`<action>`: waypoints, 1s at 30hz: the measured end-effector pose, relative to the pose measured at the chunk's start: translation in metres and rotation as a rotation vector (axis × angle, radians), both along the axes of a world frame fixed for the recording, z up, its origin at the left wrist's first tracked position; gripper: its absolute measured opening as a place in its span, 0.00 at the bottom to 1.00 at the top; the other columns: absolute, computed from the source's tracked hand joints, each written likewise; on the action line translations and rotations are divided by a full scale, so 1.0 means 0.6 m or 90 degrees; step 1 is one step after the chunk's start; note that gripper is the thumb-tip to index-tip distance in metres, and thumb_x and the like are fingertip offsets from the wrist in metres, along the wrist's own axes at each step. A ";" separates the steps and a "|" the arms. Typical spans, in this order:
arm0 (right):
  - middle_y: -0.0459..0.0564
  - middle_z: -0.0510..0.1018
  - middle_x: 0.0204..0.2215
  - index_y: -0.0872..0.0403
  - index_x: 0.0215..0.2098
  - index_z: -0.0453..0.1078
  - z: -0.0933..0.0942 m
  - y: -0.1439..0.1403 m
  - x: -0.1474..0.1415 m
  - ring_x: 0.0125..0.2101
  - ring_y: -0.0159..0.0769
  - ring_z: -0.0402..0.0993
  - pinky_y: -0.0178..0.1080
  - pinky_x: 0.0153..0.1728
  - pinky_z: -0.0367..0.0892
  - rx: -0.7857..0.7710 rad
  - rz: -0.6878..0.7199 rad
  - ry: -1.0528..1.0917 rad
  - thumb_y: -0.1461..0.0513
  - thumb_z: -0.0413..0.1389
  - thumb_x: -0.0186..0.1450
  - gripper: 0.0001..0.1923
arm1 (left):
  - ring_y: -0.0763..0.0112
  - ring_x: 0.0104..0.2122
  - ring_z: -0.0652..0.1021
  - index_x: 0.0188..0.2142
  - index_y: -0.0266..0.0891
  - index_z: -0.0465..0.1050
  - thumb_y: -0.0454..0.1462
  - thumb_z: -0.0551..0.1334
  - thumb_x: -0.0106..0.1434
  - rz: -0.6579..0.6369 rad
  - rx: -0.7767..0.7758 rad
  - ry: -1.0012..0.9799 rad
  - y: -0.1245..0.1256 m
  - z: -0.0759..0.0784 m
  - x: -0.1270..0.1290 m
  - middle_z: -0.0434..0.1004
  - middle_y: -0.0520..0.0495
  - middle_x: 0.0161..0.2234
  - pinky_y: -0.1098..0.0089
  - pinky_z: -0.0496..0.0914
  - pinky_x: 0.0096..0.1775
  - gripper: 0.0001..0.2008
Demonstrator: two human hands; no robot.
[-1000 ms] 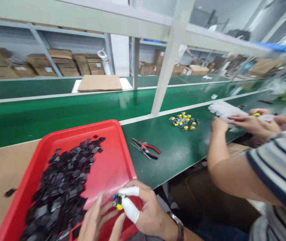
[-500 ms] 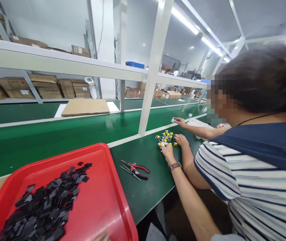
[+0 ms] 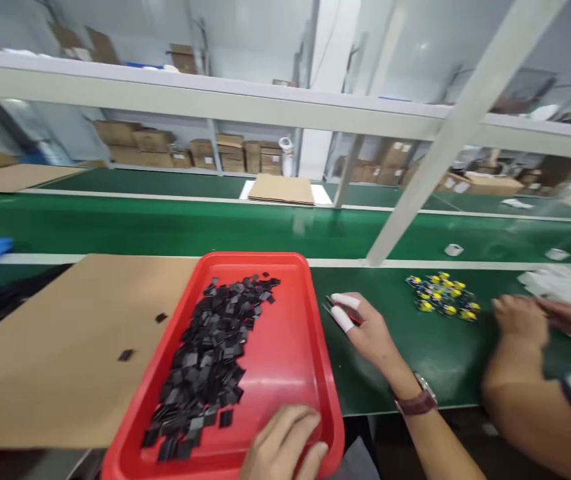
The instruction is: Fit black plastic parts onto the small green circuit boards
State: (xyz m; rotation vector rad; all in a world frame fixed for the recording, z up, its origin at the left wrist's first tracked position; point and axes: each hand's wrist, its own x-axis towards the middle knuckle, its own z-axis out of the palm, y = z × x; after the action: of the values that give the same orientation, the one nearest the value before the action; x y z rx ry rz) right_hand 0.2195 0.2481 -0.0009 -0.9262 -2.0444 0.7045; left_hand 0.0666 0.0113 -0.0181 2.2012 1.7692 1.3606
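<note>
Stretching across the whole width, the green surface (image 3: 435, 353) carries everything, with a brown cardboard sheet (image 3: 60, 340) lying on it at nine o'clock. Just right of the cardboard and overlapping its edge sits the red tray (image 3: 290, 333), holding a heap of small black square pieces (image 3: 210, 353) along its left half; two stray pieces lie out on the cardboard. At six o'clock the left hand (image 3: 283, 447) rests on the tray's near rim, fingers curled loosely onto it, its grip closed on nothing that shows. At three o'clock from the tray the right hand (image 3: 370, 333), watch on the wrist and white cots on two fingertips, lies on the surface over the red-handled pliers (image 3: 333, 308), touching them; whether its grip has closed on them I cannot tell. Farther out at two o'clock is a cluster of small yellow and black parts (image 3: 443, 297), and beside it a co-worker's hand (image 3: 518, 320).
</note>
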 end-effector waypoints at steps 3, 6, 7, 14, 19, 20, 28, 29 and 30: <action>0.53 0.78 0.53 0.50 0.57 0.73 0.022 -0.031 -0.093 0.52 0.41 0.77 0.42 0.57 0.70 0.038 0.205 -0.140 0.57 0.56 0.73 0.16 | 0.66 0.31 0.85 0.46 0.39 0.75 0.39 0.58 0.74 -0.034 0.004 0.035 -0.012 0.019 0.000 0.85 0.45 0.36 0.71 0.81 0.34 0.09; 0.60 0.79 0.51 0.57 0.56 0.73 0.028 -0.019 -0.169 0.53 0.47 0.76 0.46 0.57 0.68 0.064 0.271 -0.251 0.61 0.54 0.72 0.16 | 0.65 0.32 0.84 0.46 0.39 0.75 0.37 0.61 0.72 -0.002 -0.024 0.045 -0.040 0.039 -0.013 0.84 0.45 0.36 0.70 0.81 0.35 0.07; 0.63 0.80 0.48 0.59 0.52 0.75 0.026 -0.010 -0.190 0.50 0.50 0.77 0.47 0.55 0.69 0.059 0.267 -0.262 0.61 0.54 0.72 0.14 | 0.65 0.33 0.84 0.47 0.39 0.75 0.36 0.62 0.71 0.018 -0.036 0.040 -0.051 0.047 -0.024 0.84 0.45 0.37 0.69 0.81 0.36 0.07; 0.65 0.81 0.39 0.57 0.34 0.76 -0.016 0.031 -0.255 0.40 0.53 0.80 0.43 0.39 0.68 0.020 0.251 -0.335 0.61 0.55 0.69 0.10 | 0.57 0.49 0.81 0.50 0.43 0.77 0.38 0.62 0.71 0.454 -0.099 0.055 -0.115 0.065 -0.220 0.82 0.41 0.49 0.58 0.76 0.54 0.10; 0.54 0.84 0.30 0.54 0.31 0.76 -0.036 0.036 -0.245 0.33 0.46 0.82 0.38 0.33 0.68 -0.053 0.336 -0.304 0.59 0.55 0.68 0.10 | 0.47 0.49 0.81 0.48 0.36 0.78 0.36 0.61 0.68 0.637 -0.215 0.069 -0.113 0.033 -0.367 0.81 0.35 0.47 0.47 0.75 0.51 0.12; 0.52 0.85 0.30 0.53 0.31 0.76 -0.038 0.036 -0.244 0.33 0.45 0.83 0.38 0.33 0.69 -0.066 0.354 -0.293 0.59 0.54 0.68 0.11 | 0.50 0.47 0.81 0.47 0.35 0.78 0.35 0.60 0.69 0.627 -0.229 0.071 -0.105 0.028 -0.383 0.82 0.36 0.45 0.48 0.75 0.51 0.11; 0.59 0.85 0.46 0.55 0.50 0.78 -0.025 0.017 -0.229 0.44 0.53 0.82 0.47 0.46 0.73 -0.061 0.368 -0.206 0.55 0.54 0.70 0.17 | 0.61 0.46 0.80 0.51 0.37 0.75 0.42 0.64 0.71 0.504 -0.284 0.053 -0.013 0.030 -0.437 0.79 0.43 0.48 0.54 0.76 0.50 0.13; 0.60 0.84 0.48 0.55 0.52 0.77 -0.018 0.015 -0.221 0.46 0.54 0.81 0.49 0.47 0.72 -0.051 0.349 -0.194 0.54 0.53 0.71 0.19 | 0.62 0.45 0.80 0.49 0.37 0.75 0.42 0.64 0.71 0.486 -0.291 0.046 -0.004 0.034 -0.441 0.79 0.44 0.47 0.54 0.76 0.49 0.12; 0.60 0.83 0.49 0.54 0.53 0.77 -0.011 0.013 -0.211 0.46 0.53 0.81 0.50 0.48 0.72 -0.042 0.331 -0.182 0.52 0.53 0.71 0.20 | 0.62 0.44 0.80 0.47 0.37 0.76 0.42 0.63 0.71 0.472 -0.295 0.039 0.002 0.037 -0.445 0.79 0.44 0.46 0.55 0.76 0.49 0.11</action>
State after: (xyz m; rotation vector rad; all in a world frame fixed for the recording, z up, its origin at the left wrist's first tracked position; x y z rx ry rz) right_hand 0.0931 0.2559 -0.0073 -0.5482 -2.5688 0.9596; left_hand -0.2006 0.0128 0.0040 1.4090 2.7241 0.7811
